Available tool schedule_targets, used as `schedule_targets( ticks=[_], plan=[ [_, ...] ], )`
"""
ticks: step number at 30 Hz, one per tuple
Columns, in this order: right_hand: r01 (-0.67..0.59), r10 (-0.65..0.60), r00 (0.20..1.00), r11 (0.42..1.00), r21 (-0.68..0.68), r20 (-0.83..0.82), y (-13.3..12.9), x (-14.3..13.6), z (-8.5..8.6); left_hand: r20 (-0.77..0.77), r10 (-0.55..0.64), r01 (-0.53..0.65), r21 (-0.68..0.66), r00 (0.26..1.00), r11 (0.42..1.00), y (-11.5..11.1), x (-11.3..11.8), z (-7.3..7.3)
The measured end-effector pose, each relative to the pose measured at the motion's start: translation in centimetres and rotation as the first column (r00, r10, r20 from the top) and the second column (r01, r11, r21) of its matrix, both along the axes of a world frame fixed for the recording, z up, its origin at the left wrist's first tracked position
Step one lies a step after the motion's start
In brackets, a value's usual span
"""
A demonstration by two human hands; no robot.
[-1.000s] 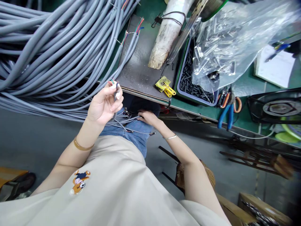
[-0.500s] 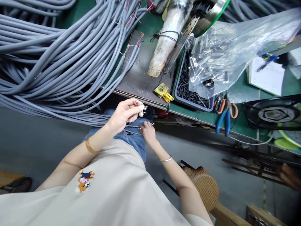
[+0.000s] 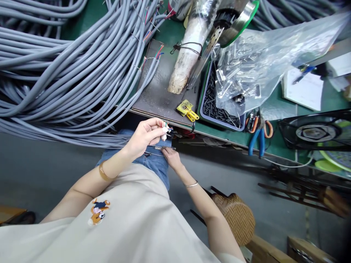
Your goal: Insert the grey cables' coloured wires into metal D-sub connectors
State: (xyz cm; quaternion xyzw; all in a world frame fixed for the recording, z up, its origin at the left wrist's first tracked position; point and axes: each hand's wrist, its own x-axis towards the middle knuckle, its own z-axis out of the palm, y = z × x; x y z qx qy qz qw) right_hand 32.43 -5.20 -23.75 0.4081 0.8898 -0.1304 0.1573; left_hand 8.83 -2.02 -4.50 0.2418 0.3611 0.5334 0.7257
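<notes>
My left hand (image 3: pixel 146 137) is closed in a pinch over my lap, at the table's front edge. Between its fingertips is a cable end (image 3: pixel 165 130) with thin coloured wires and white material around them. Just to the right and lower, my right hand (image 3: pixel 172 157) rests at my thigh with its fingers bent round a thin dark tool (image 3: pixel 157 147) with a shiny part; its exact kind I cannot make out. Grey cables (image 3: pixel 109 140) run from the left across my lap, below my left hand.
A large heap of grey cables (image 3: pixel 82 73) covers the table's left side. Along the edge lie yellow snips (image 3: pixel 189 111), a bin of short black pieces (image 3: pixel 211 98), a clear bag of metal parts (image 3: pixel 246 73), blue-handled pliers (image 3: pixel 257 137) and a black fan (image 3: pixel 315 132). A woven stool (image 3: pixel 236 219) stands behind right.
The camera view has shifted slightly. My right hand has moved a little lower, and more of the thin dark tool shows at its fingers. My left hand keeps its pinch on the cable end.
</notes>
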Motion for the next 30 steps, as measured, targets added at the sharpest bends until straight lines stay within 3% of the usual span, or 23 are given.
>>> schedule_targets(
  ticks=[9,16,19,24,30],
  plan=[
    [-0.099,0.1,0.995,0.994,-0.036,0.029,1.1,-3.0,1.7,-0.043,0.014,-0.014,-0.006,0.999,1.0,0.5,-0.3,0.0],
    [-0.077,0.077,0.997,0.995,-0.068,-0.015,1.9,-4.4,3.4,-0.029,0.023,-0.024,-0.041,0.999,0.999,0.4,-0.8,0.2],
    [-0.019,0.015,0.999,0.996,-0.084,-0.042,2.3,-4.6,4.3,-0.015,0.032,-0.033,-0.049,0.999,0.998,0.5,-1.3,0.3],
    [0.217,-0.222,0.972,0.974,-0.069,-0.074,3.2,-5.2,5.7,-0.004,0.056,-0.056,-0.074,0.998,0.996,0.8,-1.8,0.7],
    [0.35,-0.368,0.925,0.921,-0.169,-0.093,4.5,-9.5,4.7,0.027,0.076,-0.073,-0.072,0.997,0.995,0.8,-1.6,0.9]
  ],
)
